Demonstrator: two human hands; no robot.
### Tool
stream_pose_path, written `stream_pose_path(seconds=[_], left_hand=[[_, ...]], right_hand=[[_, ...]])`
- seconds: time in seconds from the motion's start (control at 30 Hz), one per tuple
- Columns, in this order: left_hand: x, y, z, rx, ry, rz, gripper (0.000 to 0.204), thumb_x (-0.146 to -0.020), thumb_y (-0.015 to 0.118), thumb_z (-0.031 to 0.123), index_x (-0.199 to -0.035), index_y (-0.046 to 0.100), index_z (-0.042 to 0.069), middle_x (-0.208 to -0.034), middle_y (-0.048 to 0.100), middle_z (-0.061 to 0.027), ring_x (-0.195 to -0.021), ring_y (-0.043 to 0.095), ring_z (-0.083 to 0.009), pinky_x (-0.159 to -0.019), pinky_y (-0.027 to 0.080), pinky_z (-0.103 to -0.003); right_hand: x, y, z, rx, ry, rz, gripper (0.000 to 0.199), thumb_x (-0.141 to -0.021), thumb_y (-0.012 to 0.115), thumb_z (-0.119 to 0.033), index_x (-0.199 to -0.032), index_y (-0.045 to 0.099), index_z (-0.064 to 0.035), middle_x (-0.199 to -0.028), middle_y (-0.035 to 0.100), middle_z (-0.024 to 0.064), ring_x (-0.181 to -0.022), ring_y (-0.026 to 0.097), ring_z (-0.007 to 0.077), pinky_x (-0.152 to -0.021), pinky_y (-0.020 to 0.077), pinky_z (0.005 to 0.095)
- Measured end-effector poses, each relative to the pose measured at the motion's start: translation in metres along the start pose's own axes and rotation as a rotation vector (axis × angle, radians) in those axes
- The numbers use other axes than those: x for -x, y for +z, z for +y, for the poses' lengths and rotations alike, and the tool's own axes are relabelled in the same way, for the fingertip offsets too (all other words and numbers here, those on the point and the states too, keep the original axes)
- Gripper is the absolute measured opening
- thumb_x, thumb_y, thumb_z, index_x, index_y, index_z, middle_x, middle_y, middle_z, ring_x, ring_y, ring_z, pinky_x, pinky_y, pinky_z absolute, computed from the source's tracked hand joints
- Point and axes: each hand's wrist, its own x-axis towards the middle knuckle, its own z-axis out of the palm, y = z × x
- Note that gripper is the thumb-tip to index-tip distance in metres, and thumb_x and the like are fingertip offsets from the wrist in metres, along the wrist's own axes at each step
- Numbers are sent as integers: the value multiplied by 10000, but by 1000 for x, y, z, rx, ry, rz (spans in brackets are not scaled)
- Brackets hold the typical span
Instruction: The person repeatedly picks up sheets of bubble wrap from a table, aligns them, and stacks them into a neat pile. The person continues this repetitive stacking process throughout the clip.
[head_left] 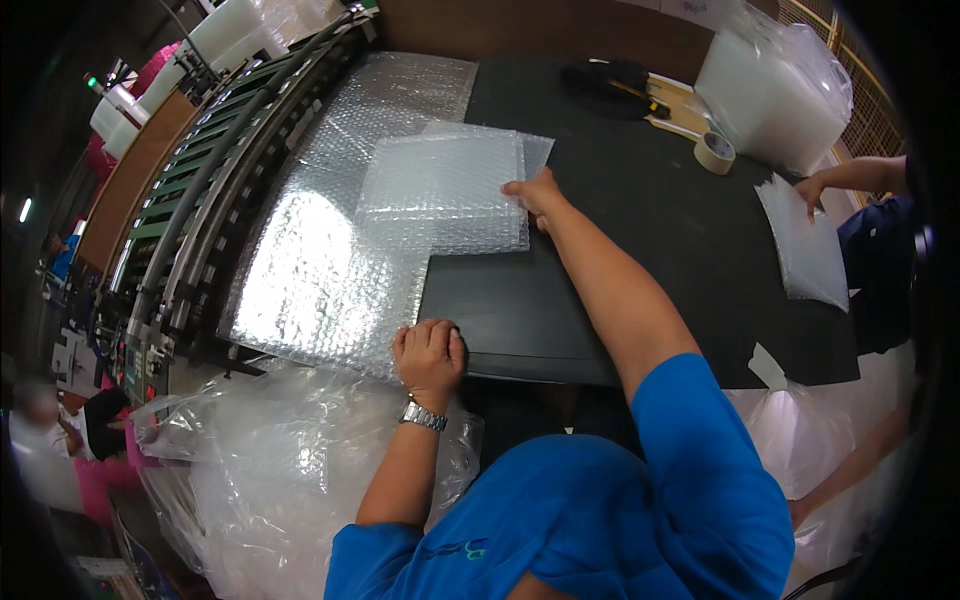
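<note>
My right hand [537, 200] pinches the right edge of a small stack of bubble wrap bags [445, 180], thumb on top and fingers at the edge. The stack lies partly over a large sheet of bubble wrap [310, 260], which stretches from the machine across the left of the black table. My left hand [430, 360], with a metal watch on its wrist, rests at the near corner of that sheet by the table's front edge. Its fingers are curled, and whether they grip the sheet's edge is hidden.
A roller machine [215, 190] borders the table's left side. Tape [714, 153], a dark cloth [605, 88] and a bagged stack [775, 90] sit at the back right. Another person's hand [810, 195] holds bubble wrap [805, 245] at right. Clear plastic bags [290, 460] hang in front.
</note>
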Motion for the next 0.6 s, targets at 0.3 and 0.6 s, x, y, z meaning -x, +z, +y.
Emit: stream_pose_path(seconds=[0.3,0.6], left_hand=[[2,1,-2,9,1,35,81,-752,548,202,-792,590,145,-821,570,3,-791,536,-175,-849,356,-364],[0,-2,-1,22,3,38,85,-753,544,198,-798,591,141,-813,569,-2,-781,535,-173,-822,357,-355]], right_hand=[[6,35,6,-294,138,-189,483,-757,568,-98,-1151,317,22,-977,507,191,-755,588,297,-551,509,451],[17,59,-12,-297,80,-187,469,-765,549,-112,-1150,289,-47,-1025,467,170,-828,568,295,-564,516,453]])
